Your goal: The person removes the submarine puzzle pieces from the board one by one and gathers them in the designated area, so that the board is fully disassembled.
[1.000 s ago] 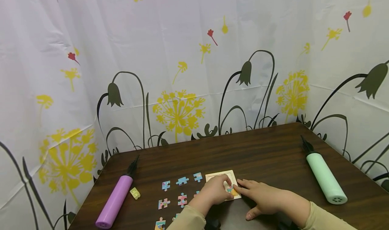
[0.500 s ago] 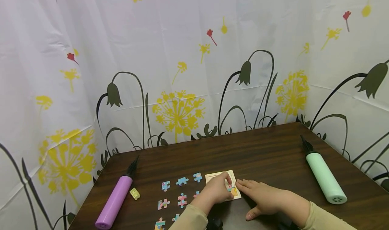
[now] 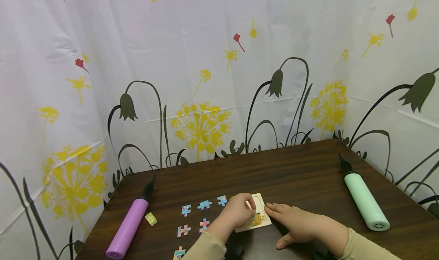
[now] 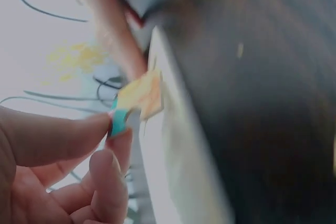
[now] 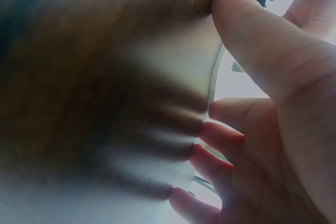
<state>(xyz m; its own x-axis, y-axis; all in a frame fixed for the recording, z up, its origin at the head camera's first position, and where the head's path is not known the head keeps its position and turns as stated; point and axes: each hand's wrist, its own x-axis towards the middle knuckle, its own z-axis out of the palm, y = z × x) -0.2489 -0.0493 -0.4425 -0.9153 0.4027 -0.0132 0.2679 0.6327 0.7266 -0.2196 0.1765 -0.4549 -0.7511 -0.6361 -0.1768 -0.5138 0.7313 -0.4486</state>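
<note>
My left hand (image 3: pixel 236 213) is over a small square wooden puzzle tray (image 3: pixel 256 199) and covers its left part. In the left wrist view, its thumb and finger pinch a teal and orange jigsaw piece (image 4: pixel 142 97). The piece is tilted at the pale tray; I cannot tell whether it touches the tray's floor. My right hand (image 3: pixel 291 222) rests on the table to the right of the tray. Its fingers are extended and spread, fingertips at the tray's right edge. In the right wrist view, the right fingertips (image 5: pixel 199 148) touch the table surface.
Several loose jigsaw pieces (image 3: pixel 204 204) lie in rows left of the tray. A small yellow block (image 3: pixel 151 219) and a purple hand pump (image 3: pixel 129 226) lie farther left. A green hand pump (image 3: pixel 366 201) lies on the right of the dark wooden table (image 3: pixel 295 168). A flowered curtain hangs behind.
My left hand has shifted slightly left and its fingers have risen a little, covering more of the tray's left side. The orange piece shows farther left. The right hand stays nearly still.
</note>
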